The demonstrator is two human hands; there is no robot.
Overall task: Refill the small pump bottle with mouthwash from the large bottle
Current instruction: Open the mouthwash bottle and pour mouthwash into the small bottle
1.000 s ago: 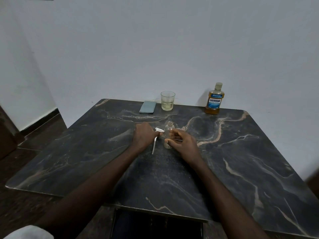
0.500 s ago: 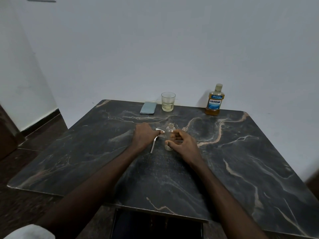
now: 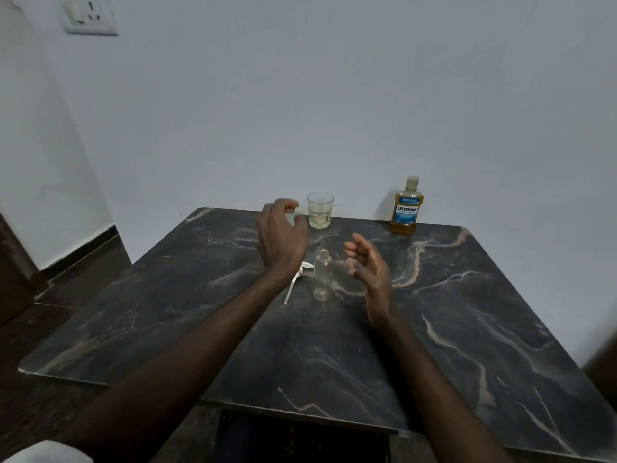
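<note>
The small clear bottle [image 3: 322, 275] stands upright and uncapped in the middle of the dark marble table [image 3: 434, 329]. Its white pump head with dip tube [image 3: 296, 281] lies flat on the table just left of it. The large mouthwash bottle [image 3: 406, 206], amber liquid with a blue label, stands capped at the back right by the wall. My left hand [image 3: 279, 236] is raised above the table left of the small bottle, fingers curled apart, holding nothing. My right hand [image 3: 370, 265] hovers to the bottle's right, palm facing in, fingers spread, empty.
A drinking glass [image 3: 320, 210] with a little pale liquid stands at the back edge, just right of my left hand. A small grey-blue object behind my left hand is mostly hidden. A white wall runs behind the table; a wall socket [image 3: 90, 15] sits top left.
Both hands have let go and lifted off the table: the left released the pump head, the right released the small bottle. The camera has tilted up.
</note>
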